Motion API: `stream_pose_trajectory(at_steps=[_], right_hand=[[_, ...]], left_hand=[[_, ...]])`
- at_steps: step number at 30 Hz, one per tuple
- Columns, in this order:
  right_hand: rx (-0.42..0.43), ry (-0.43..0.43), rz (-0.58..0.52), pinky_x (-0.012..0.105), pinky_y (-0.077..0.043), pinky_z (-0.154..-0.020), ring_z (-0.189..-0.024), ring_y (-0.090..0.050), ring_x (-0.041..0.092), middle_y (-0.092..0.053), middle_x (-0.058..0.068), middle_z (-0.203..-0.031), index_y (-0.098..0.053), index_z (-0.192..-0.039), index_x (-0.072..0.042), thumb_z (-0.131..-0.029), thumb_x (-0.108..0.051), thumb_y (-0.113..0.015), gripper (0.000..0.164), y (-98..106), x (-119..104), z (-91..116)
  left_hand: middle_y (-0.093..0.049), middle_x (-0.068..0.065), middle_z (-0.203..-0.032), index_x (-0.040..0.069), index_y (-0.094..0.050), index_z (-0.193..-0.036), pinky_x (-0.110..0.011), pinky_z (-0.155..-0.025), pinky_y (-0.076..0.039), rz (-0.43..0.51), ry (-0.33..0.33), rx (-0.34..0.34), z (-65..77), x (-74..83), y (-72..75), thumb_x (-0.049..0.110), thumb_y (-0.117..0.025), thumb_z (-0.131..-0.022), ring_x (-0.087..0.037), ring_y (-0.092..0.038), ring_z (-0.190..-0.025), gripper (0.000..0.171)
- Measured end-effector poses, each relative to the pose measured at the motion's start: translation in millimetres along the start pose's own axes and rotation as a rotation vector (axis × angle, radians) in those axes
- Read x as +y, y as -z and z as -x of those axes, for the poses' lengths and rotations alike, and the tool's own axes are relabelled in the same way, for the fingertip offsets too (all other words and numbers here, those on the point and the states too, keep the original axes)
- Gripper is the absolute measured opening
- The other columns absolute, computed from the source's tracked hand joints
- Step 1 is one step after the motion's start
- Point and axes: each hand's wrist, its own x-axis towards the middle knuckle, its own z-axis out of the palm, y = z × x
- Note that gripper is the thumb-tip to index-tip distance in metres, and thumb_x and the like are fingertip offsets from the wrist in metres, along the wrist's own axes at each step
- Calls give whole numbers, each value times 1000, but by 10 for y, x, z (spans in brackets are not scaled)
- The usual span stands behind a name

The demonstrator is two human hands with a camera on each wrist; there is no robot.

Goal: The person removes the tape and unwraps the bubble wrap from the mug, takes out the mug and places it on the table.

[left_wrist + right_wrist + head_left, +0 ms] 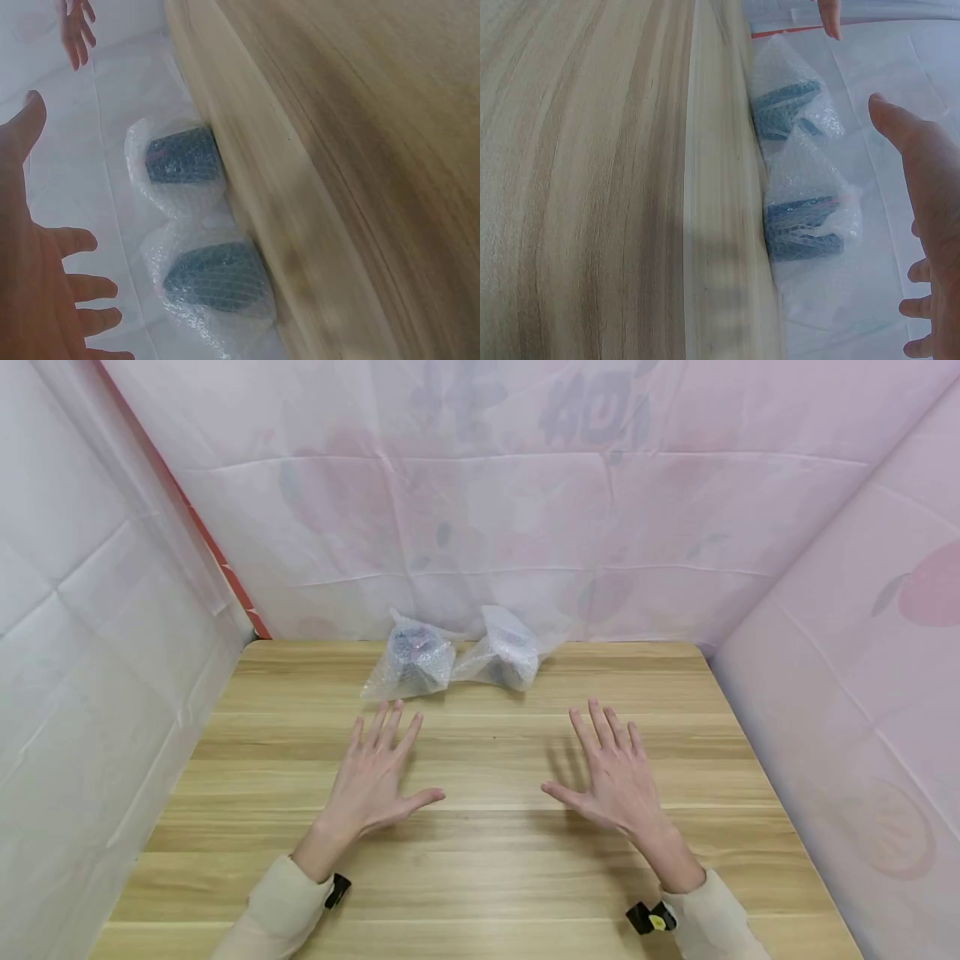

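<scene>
Two bubble-wrapped bundles stand side by side at the table's far edge. Dark contents show through the left bundle (416, 658) and the right bundle (510, 652); the wrap hides what they are. My left hand (372, 781) hovers over the table with its fingers spread, fingertips just on the near side of the left bundle. My right hand (617, 781) is likewise spread, to the right of both bundles and nearer me, casting a shadow on the wood. Neither hand holds anything. In the left wrist view, the left bundle (217, 281) appears below the right bundle (184, 157).
The wooden table (480, 860) has pale grain and rounded far corners. Printed white and pink cloth (495, 527) hangs behind it and along both sides. A red strip (195, 518) runs down the back left corner. Black straps sit at both cuffs.
</scene>
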Motion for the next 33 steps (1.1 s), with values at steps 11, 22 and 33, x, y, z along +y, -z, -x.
stream_pose_trajectory(at_steps=[11, 22, 33], right_hand=[[14, 25, 5, 71, -30, -124, -156, -34, 47, -30, 20, -173, -33, -166, -14, -78, -83, -65, 116, -54, 57, -106], [14, 56, 14, 71, -31, -125, -156, -35, 47, -31, 22, -172, -33, -166, -12, -79, -81, -65, 115, -76, 109, -306], [6, 62, 17, 69, -34, -124, -153, -40, 48, -34, 23, -170, -34, -165, -10, -80, -76, -68, 112, -147, 184, -525]], left_hand=[[-40, -25, -166, 11, -39, -163, -67, -125, -34, -16, -55, 12, -233, 45, -2, 96, -38, -85, -45, -37, -156, 115], [-35, -22, -170, 14, -31, -166, -65, -128, -30, -28, -78, -77, -570, 94, -55, 84, -57, -86, -41, -30, -161, 110], [-42, -21, -166, 11, -36, -164, -61, -127, -36, -125, -138, -6, -915, 76, -166, 81, -59, -89, -39, -39, -156, 105]])
